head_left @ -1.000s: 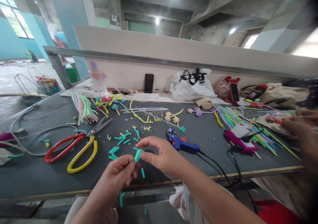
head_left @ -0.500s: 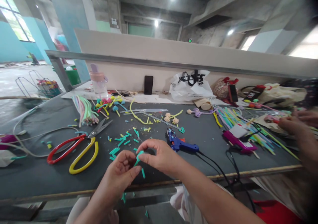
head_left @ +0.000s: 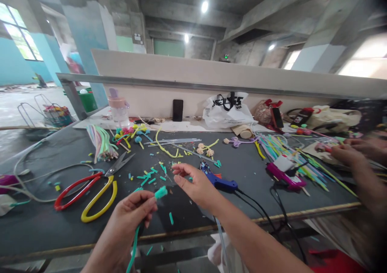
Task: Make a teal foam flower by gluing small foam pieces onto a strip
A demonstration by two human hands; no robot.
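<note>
My left hand (head_left: 133, 208) pinches a green stem whose bunched green tip (head_left: 161, 192) sticks out past the fingertips; its tail hangs below the hand. To the right, my right hand (head_left: 193, 184) is apart from the stem, fingers loosely curled and spread, a small green bit showing by its palm. Cut green pieces (head_left: 152, 180) are scattered on the dark table (head_left: 242, 220) beyond the hands. A blue glue gun (head_left: 223, 182) lies just right of my right hand. Scissors (head_left: 99, 196) with one red and one yellow handle lie at the left.
Pastel stems (head_left: 97, 142), a bottle (head_left: 119, 111), a phone (head_left: 177, 110) and a white bag (head_left: 228, 111) stand or lie farther back. A purple glue gun (head_left: 286, 176) with cables is at the right, near another person's hands (head_left: 353, 152).
My hands have moved apart; the left went left and down with the green stem, and the right let go of it. The camera view has shifted slightly.
</note>
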